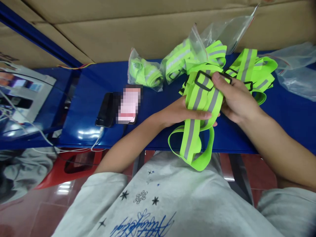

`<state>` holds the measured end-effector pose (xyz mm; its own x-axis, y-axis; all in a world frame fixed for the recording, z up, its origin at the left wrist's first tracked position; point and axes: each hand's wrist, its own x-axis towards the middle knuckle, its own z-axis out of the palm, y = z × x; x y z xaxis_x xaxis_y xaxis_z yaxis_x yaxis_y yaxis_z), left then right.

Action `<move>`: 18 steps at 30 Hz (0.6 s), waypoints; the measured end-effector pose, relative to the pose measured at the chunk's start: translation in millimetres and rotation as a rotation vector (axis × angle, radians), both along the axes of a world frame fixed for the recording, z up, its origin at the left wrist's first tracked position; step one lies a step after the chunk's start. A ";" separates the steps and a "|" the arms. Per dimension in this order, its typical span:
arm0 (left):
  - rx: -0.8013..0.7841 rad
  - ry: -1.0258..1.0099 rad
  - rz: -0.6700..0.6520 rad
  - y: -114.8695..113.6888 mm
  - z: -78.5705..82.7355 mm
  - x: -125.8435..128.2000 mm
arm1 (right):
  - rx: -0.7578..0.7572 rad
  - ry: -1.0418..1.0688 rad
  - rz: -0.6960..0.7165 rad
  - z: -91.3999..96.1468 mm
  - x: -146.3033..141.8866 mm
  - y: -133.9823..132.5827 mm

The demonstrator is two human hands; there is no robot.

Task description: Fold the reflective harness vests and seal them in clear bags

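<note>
A neon green strap with grey reflective stripes [200,98] is bunched between both hands above the blue table [158,125]. My left hand [184,113] lies under and around the folded bands, fingers pressed against them. My right hand [234,97] grips the top of the bundle, thumb next to a black plastic buckle [203,81]. A loose loop of the strap [194,148] hangs down over the table's front edge toward my lap.
More green straps [249,70] lie loose behind my right hand. Two bagged straps [145,72] sit at the table's back, with empty clear bags [296,70] at right. A black phone [106,110] with a cable lies left. Cardboard boxes [148,29] stand behind.
</note>
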<state>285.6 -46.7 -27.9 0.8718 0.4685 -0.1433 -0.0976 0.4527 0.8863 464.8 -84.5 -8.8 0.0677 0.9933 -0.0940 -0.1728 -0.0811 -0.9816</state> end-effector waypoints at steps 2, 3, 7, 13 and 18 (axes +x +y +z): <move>-0.098 0.002 -0.141 -0.6 2.6 -0.7 | 0.091 -0.092 -0.095 -0.9 -1.2 0.1; -0.128 0.015 -0.208 -1.3 3.7 -1.0 | 0.171 -0.113 -0.150 -0.9 -1.3 0.4; 0.012 0.113 -0.180 -1.9 3.6 -3.3 | 0.318 -0.064 -0.246 1.1 3.5 3.0; 0.396 0.127 -0.177 13.1 0.8 -15.7 | 0.077 -0.075 -0.054 -6.2 17.2 9.7; 0.380 0.142 -0.230 15.8 2.8 -20.7 | 0.339 -0.540 0.031 -12.9 20.2 4.7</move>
